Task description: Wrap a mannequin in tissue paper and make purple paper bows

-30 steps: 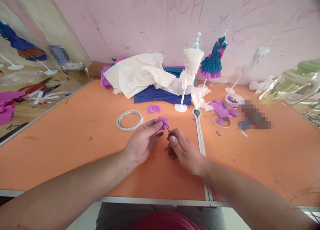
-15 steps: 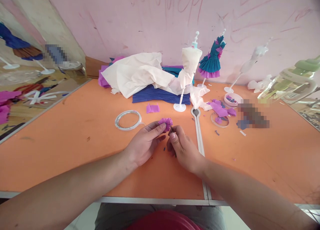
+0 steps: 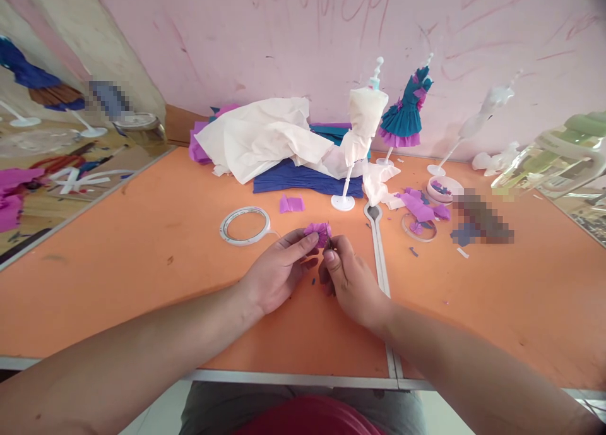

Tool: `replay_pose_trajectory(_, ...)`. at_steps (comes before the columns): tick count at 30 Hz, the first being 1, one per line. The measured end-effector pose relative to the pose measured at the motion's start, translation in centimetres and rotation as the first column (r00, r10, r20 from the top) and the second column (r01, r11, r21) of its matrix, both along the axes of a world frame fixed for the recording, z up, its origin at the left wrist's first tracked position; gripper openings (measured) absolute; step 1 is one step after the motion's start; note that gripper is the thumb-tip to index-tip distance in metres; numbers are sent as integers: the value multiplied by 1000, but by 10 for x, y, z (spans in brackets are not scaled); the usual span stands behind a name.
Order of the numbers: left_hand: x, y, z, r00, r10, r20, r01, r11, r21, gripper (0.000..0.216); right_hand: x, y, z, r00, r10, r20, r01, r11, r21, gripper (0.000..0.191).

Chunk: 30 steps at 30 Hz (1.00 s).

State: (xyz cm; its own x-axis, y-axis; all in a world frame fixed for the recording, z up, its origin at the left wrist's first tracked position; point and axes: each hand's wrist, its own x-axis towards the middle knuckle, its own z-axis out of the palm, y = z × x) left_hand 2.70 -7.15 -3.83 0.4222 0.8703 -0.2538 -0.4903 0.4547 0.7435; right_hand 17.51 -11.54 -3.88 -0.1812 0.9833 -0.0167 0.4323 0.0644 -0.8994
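Note:
My left hand point(image 3: 279, 271) pinches a small purple crepe-paper rosette point(image 3: 318, 232) just above the orange table point(image 3: 142, 264). My right hand point(image 3: 348, 280) is closed round a thin dark tool, likely small scissors or tweezers point(image 3: 328, 244), whose tip touches the rosette's right side. Both hands meet at the table's middle, close to the metal seam point(image 3: 380, 264).
A white tape ring point(image 3: 245, 225) lies left of the hands. Behind are piled white, blue and purple crepe paper point(image 3: 269, 144), a white-dressed mannequin stand point(image 3: 362, 132), a teal-and-purple dressed one point(image 3: 404, 116), a bare stand point(image 3: 473, 129), purple scraps point(image 3: 419, 208) and a small dish point(image 3: 444, 187).
The rosette and both hands shifted slightly right and closer together; the tool tip now sits against the rosette instead of apart from it.

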Motion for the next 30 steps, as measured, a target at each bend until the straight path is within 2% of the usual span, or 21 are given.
replay_pose_trajectory(9,-1,1,-1,1000,19,-12,-19,1000,-2,17,0,0,3,1000,4,3,-4,1000,3,33)
replay_pose_trajectory(19,-3,1,2,1000,-4,-15,4,1000,7,15,3,3,11,994,42,98,-38,999,-38,31)
replay_pose_trajectory(27,-6,9,-2,995,91,-45,-89,995,43,15,6,2,16,991,38,128,-31,998,-57,32)
replay_pose_trajectory(30,-8,11,-2,992,104,-72,-99,993,61,17,17,7,18,959,-23,281,27,1000,-13,34)
